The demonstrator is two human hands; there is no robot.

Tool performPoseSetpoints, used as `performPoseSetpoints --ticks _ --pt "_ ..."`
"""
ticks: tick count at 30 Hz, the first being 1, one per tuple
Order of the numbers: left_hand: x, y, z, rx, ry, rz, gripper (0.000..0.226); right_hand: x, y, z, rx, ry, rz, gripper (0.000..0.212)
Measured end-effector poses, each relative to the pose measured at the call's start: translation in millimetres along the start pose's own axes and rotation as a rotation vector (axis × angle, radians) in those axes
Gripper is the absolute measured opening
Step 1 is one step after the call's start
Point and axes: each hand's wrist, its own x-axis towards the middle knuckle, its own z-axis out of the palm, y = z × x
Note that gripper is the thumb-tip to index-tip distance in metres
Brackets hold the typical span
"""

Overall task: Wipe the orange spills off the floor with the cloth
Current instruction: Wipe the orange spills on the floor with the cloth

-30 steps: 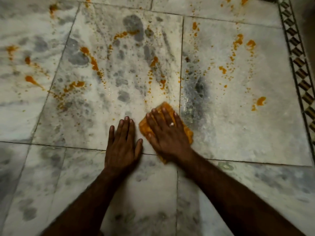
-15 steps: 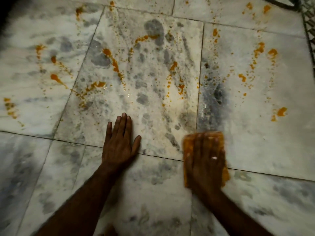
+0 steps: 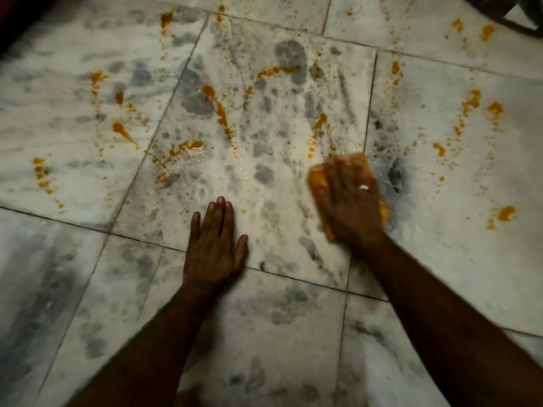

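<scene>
Marble floor (image 3: 293,318), white veined with grey and crossed by dark grout lines, carries orange spills (image 3: 219,111) in streaks and droplets across its far tiles. Right grip (image 3: 351,207) lies released, fingers straight, pressing the orange cloth (image 3: 318,179) flat at a grout line. Left grip (image 3: 213,248) rests released, palm down, on bare tile nearby.

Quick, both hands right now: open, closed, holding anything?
Left hand: open, flat on the marble floor.
Right hand: open, pressing flat on the orange cloth.
</scene>
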Motion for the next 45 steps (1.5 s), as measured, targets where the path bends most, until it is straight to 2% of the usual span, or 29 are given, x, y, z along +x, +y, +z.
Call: performPoseSetpoints --ticks 3,6,8,10,13,17,19,22,26,28,30,33,37,39,41,45 --pt "1 3 0 -0.019 -0.001 -0.02 0.072 -43 38 5 0.023 0.076 0.217 0.071" --pt "2 2 0 -0.032 0.018 -0.032 0.073 -93 15 17 0.024 0.095 0.272 0.068" --pt "2 4 1 -0.027 0.028 -0.026 0.072 -114 -19 22 0.012 0.084 0.159 0.067" --pt "1 3 2 -0.031 0.027 -0.026 0.071 -116 -59 25 0.0 0.079 -0.059 0.067" --pt "-1 -4 5 -0.017 0.048 -0.03 0.065 -77 -112 21 0.032 0.088 -0.328 0.066" --pt "-1 -38 1 0.004 0.071 -0.133 0.066 -1 -146 9 0.001 0.016 -0.446 0.065" --pt "-1 -52 -2 -0.003 0.069 -0.138 0.067 28 -138 2 -0.02 -0.014 -0.397 0.067" --pt "-1 -68 -2 -0.001 0.061 -0.187 0.069 48 -108 -3 -0.018 0.005 -0.2 0.068" --pt "-1 -77 -4 -0.032 0.041 -0.313 0.072 13 -72 2 0.041 0.084 0.061 0.068" --pt "-1 -77 -4 -0.047 0.061 -0.322 0.073 -23 -77 9 0.048 0.12 0.122 0.067" --pt "0 -77 -4 -0.053 0.085 -0.317 0.073 -56 -99 18 0.026 0.106 0.046 0.067" --pt "-2 -79 -4 -0.056 0.093 -0.317 0.07 -73 -148 23 0.005 0.061 -0.241 0.068" --pt "-9 -95 -3 0.007 0.082 -0.304 0.063 -31 -206 19 0.0 0.033 -0.649 0.063" --pt "-10 -109 -4 0.027 0.073 -0.335 0.064 1 -220 15 -0.029 0.007 -0.7 0.062" --pt "-6 -120 -7 0.02 0.074 -0.342 0.067 37 -225 5 -0.045 -0.026 -0.636 0.065" --pt "-2 -130 -10 -0.013 0.074 -0.322 0.069 86 -197 -8 -0.04 -0.049 -0.354 0.072"
